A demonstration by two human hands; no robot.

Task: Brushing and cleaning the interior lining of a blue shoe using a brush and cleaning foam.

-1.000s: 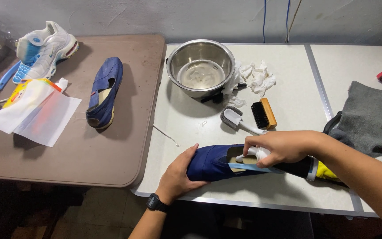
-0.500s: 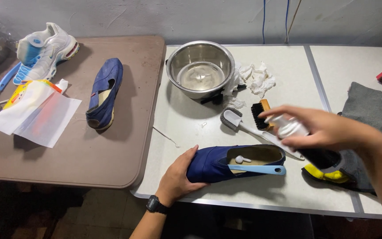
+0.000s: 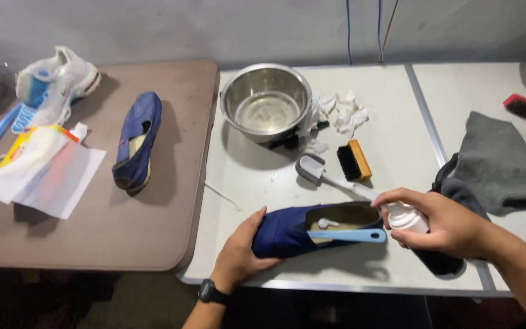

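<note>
Head cam: right hand [image 3: 442, 226], clenched on bottle [image 3: 410, 220], has dropped back beside the shoe [image 3: 312, 229]; left hand [image 3: 241, 253] still grips its toe.

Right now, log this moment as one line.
left hand: steadies navy slip-on shoe | right hand: holds white-capped pump bottle at shoe opening | foam dab on insole | white table

Navy slip-on shoe [image 3: 287, 230], sideways on table
</note>
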